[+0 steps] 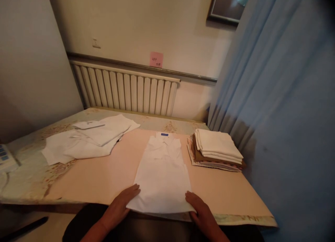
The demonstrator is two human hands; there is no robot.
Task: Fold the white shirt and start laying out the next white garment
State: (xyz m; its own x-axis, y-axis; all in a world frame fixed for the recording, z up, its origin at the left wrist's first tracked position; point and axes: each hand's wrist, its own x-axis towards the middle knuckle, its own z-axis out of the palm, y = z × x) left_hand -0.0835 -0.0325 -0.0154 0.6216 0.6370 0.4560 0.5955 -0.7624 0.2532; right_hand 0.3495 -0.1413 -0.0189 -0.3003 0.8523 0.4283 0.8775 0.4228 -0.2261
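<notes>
A white shirt lies lengthwise on the peach-coloured cloth, its sides folded in and its collar with a dark blue label at the far end. My left hand has hold of the left edge near the bottom hem, fingers on top. At the opposite bottom corner, my right hand grips the right edge, its thumb partly hidden. The hem reaches the table's front edge between both hands.
Loosely laid white garments are to the left. A stack of folded cloths stands on the right, beside the blue curtain. Behind the table is a radiator. A white device sits at far left.
</notes>
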